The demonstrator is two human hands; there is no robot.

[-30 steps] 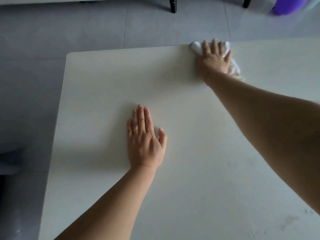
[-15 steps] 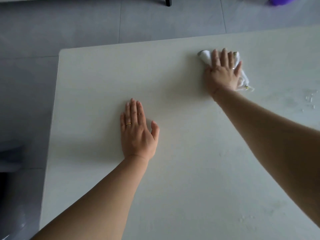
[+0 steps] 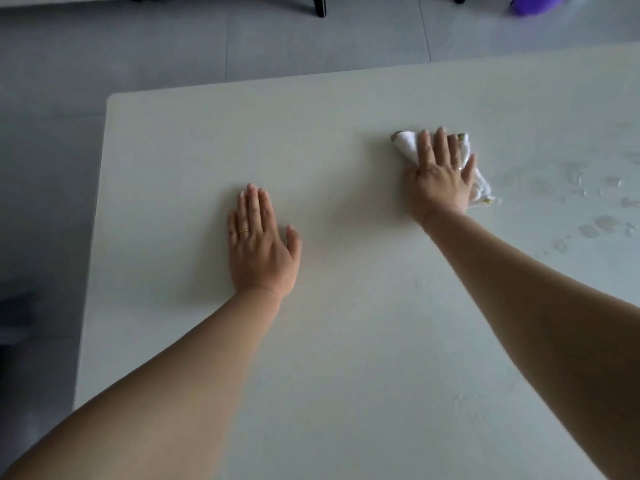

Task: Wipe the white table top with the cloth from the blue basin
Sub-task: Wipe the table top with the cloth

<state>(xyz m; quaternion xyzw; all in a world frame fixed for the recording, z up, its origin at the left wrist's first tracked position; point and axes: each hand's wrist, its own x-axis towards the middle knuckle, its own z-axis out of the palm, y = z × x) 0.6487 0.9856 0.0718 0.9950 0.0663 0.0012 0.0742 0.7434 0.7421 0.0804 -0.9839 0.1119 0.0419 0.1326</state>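
Observation:
The white table top fills most of the view. My right hand lies flat with straight fingers on a bunched white cloth, pressing it onto the table right of centre. Parts of the cloth stick out past my fingertips and at the right side of my palm. My left hand, wearing a gold ring, rests flat on the table left of centre, fingers straight and together, holding nothing. The blue basin is not in view.
Wet patches and droplets lie on the table to the right of the cloth. The table's left edge and far left corner border grey floor tiles. A dark furniture leg and a purple object stand at the top.
My right hand has slid the cloth from the table's far edge towards me. My left hand has stayed flat in the same spot on the table.

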